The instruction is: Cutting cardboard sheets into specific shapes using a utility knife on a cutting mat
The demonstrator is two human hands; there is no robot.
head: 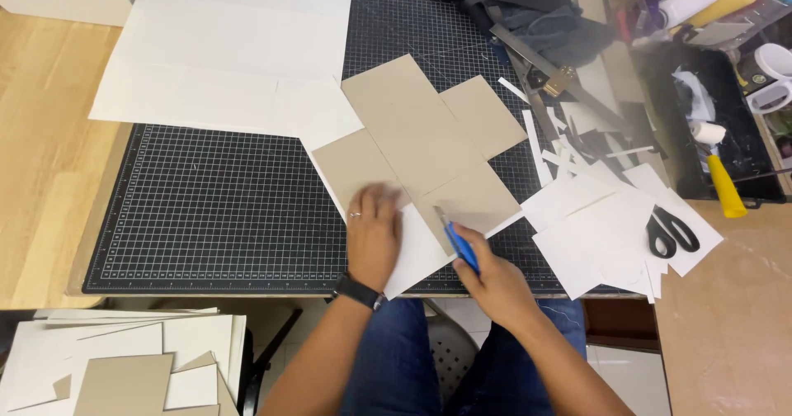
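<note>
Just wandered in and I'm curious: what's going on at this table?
A person is cutting card on a black gridded mat. The left hand presses flat on a cross-shaped piece of brown card lying over white paper. The right hand holds a blue knife with its blade at the card's lower edge. White offcuts and black scissors lie to the right, and a stack of cut sheets sits at lower left.

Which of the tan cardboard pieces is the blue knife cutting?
The cross-shaped tan cardboard on the black cutting mat, under both hands, not the stacked pieces at bottom-left.
</note>
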